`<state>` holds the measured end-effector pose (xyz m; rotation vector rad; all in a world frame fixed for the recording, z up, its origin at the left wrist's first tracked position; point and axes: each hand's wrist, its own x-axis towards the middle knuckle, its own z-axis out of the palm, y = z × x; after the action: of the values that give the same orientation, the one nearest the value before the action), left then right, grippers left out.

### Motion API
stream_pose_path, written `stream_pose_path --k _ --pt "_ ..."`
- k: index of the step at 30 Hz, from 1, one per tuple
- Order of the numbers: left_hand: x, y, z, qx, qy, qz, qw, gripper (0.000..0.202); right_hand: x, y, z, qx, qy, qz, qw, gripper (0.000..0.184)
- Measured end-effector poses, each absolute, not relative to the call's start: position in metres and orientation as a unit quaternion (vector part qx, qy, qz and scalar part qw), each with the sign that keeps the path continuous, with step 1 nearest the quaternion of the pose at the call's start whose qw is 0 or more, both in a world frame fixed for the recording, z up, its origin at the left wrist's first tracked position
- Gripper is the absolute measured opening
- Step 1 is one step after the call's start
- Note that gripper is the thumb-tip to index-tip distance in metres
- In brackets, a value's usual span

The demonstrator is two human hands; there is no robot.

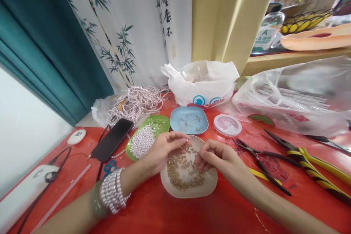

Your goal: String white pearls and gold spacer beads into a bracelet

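A beige dish [208,186] of small gold beads [181,175] sits on the red table in front of me. My left hand [161,150] hovers over its left rim with fingers curled together, fingertips pinched near the beads. My right hand [216,157] reaches in from the right, thumb and fingers pinched just above the beads. Whether either pinch holds a bead is too small to tell. A pearl bracelet stack [112,192] wraps my left wrist.
Behind the dish stand a green tray of pearls [145,139], a blue tray [189,120] and a round clear lid [227,125]. A phone [112,139] lies left. Black pliers [260,157] and yellow-handled pliers [315,164] lie right. Plastic bags [200,84] and pearl strands [137,102] line the back.
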<state>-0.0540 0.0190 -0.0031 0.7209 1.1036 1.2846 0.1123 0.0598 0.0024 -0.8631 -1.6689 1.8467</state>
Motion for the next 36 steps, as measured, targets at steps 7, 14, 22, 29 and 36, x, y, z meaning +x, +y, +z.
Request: stream_pose_path --k 7,14,22,29,36 --pt "-0.0551 0.0195 -0.0038 0.285 0.465 0.567 0.617 0.015 0.1139 0.0610 0.0021 -0.287 -0.625 0.681 0.249 0.011" --pt "-0.0550 0.0201 -0.0028 0.298 0.478 0.559 0.609 0.011 0.1152 0.0583 0.0013 -0.272 -0.626 0.692 0.233 0.010" --pt "-0.0521 0.0201 -0.0004 0.296 0.488 0.567 0.593 0.013 0.1144 0.0586 0.0004 -0.272 -0.630 0.688 0.236 0.009" --pt "-0.0520 0.0201 -0.0011 0.304 0.492 0.571 0.583 0.013 0.1148 0.0579 -0.0010 -0.274 -0.637 0.683 0.231 0.009" --pt "-0.0514 0.0194 0.0000 0.316 0.491 0.575 0.572 0.011 0.1149 0.0594 0.0007 -0.283 -0.629 0.687 0.228 0.009"
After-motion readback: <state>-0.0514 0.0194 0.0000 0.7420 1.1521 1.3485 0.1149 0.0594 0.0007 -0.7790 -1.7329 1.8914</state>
